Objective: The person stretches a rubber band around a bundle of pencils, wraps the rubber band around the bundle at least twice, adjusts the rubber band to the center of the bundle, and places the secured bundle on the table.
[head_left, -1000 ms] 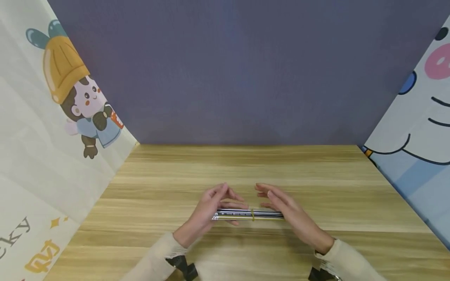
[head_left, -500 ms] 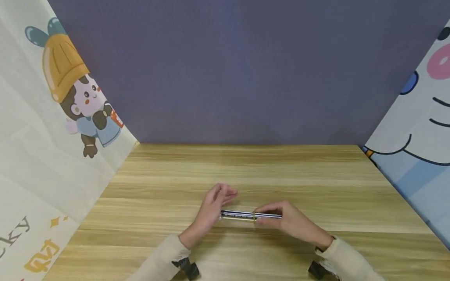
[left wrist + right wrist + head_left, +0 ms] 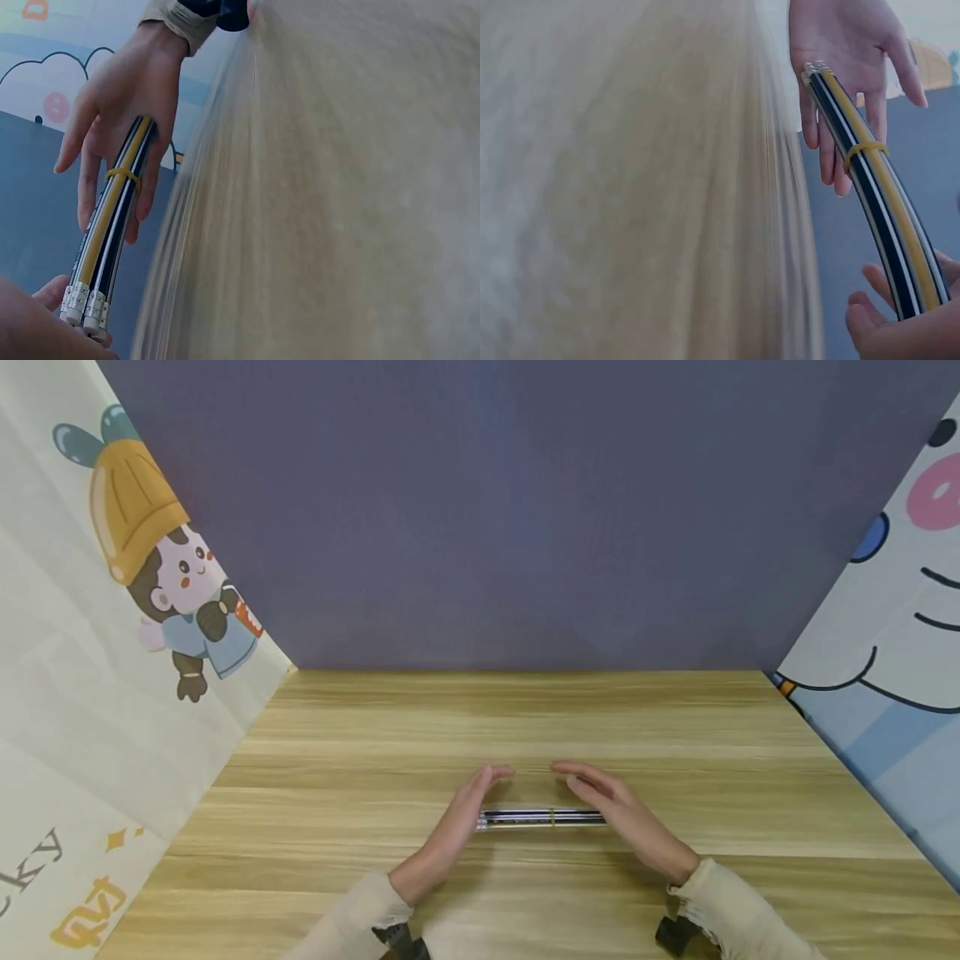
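A bundle of striped pencils (image 3: 525, 818), black, silver and yellow with white eraser ends, lies lengthwise between both palms. A yellow rubber band (image 3: 124, 177) circles it near its middle. My left hand (image 3: 459, 814) has its palm against the eraser ends, fingers extended. At the other ends, my right hand (image 3: 626, 814) presses its palm, fingers straight and thumb lifted. In the right wrist view, the left hand (image 3: 847, 82) shows an open palm behind the erasers. The left wrist view shows the right hand (image 3: 131, 112) likewise flat behind the opposite ends.
Beneath the hands is a wood-grain table (image 3: 337, 735). A dark grey panel (image 3: 525, 518) stands at its back edge. Cartoon-printed white sheets flank it, one on the left (image 3: 60, 718) and another on the right (image 3: 892, 635). Black wrist cameras sit at both cuffs.
Half a second ago the right fingers pinched the bundle around its band; now they are straight, with the palm at the bundle's end. The bundle and left hand have shifted slightly right.
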Motion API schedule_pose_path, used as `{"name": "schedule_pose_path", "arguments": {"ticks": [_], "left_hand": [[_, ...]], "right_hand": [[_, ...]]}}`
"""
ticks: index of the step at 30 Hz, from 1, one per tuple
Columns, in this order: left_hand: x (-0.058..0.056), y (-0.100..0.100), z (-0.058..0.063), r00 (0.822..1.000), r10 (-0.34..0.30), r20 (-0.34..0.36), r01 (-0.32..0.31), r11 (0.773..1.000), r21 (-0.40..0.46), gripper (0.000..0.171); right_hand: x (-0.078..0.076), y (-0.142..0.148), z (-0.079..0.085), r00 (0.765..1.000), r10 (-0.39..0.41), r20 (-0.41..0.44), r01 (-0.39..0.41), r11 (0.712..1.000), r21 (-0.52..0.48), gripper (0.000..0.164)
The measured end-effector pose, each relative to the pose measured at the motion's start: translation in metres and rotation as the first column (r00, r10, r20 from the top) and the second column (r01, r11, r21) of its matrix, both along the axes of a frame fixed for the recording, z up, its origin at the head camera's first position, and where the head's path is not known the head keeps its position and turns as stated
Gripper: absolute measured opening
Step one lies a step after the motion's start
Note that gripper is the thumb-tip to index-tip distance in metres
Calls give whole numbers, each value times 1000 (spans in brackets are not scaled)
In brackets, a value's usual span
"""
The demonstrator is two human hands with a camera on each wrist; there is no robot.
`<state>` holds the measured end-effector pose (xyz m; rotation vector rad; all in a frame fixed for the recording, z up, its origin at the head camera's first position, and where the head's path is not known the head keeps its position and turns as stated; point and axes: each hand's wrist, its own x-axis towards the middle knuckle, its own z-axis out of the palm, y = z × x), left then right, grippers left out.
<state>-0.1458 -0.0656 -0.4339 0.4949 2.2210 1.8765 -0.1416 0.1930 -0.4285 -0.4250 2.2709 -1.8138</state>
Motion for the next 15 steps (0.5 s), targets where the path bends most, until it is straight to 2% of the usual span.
{"name": "schedule_pose_path", "arguments": {"ticks": [4, 8, 10, 12, 15], "left_hand": [[2, -1, -2, 1000, 13, 5, -13, 1000, 5, 62], [2, -3, -7, 998, 57, 21, -59, 995, 82, 61], [2, -4, -10, 997, 75, 35, -79, 988, 130, 61], [2, -4, -13, 994, 91, 59, -99, 982, 161, 61], [1, -4, -15, 991, 107, 83, -122, 973, 198, 61]], "right_hand": [[-5, 4, -4, 998, 34, 52, -29, 996, -79, 54], [-9, 6, -9, 980, 106, 168, -70, 976, -206, 59], [-10, 7, -12, 972, 111, 209, -56, 966, -254, 61], [-11, 8, -15, 972, 110, 206, -48, 957, -288, 61], [-12, 10, -19, 981, 114, 154, -50, 929, -368, 60]]}}
